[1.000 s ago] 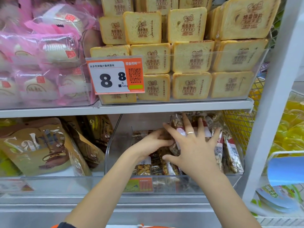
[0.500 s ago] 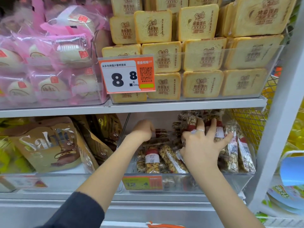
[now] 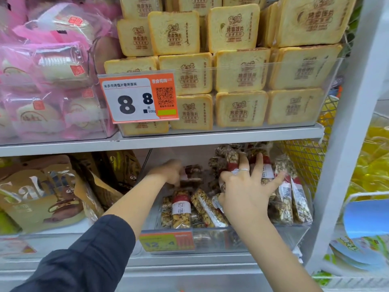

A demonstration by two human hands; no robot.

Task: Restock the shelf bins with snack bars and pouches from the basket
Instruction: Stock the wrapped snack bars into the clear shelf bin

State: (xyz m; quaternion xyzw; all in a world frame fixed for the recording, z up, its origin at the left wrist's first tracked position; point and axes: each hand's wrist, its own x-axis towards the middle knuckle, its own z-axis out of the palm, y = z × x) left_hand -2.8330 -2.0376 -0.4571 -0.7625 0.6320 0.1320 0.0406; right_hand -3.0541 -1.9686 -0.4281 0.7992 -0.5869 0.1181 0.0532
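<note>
From the head camera, two hands reach into one clear bin (image 3: 299, 232) on the lower shelf. The right hand (image 3: 245, 190) lies with its fingers (image 3: 258, 165) spread apart and straight, pressing against a standing bundle of nut bars (image 3: 231, 159); a ring sits on one finger. Right of those fingers, about three more bars (image 3: 284, 199) lean upright against the bin wall. Below the thumb, about three bars (image 3: 181, 207) lie flat at the bin's front. Each bar is a clear wrapper showing brown nut clusters, with a red-and-white label band. The left hand (image 3: 169, 172) is deeper in, fingers curled around a dark packet (image 3: 192, 174), blurred. Above the fingers, toast-shaped packs (image 3: 240, 70) fill the upper bin behind one price tag (image 3: 137, 98).
</note>
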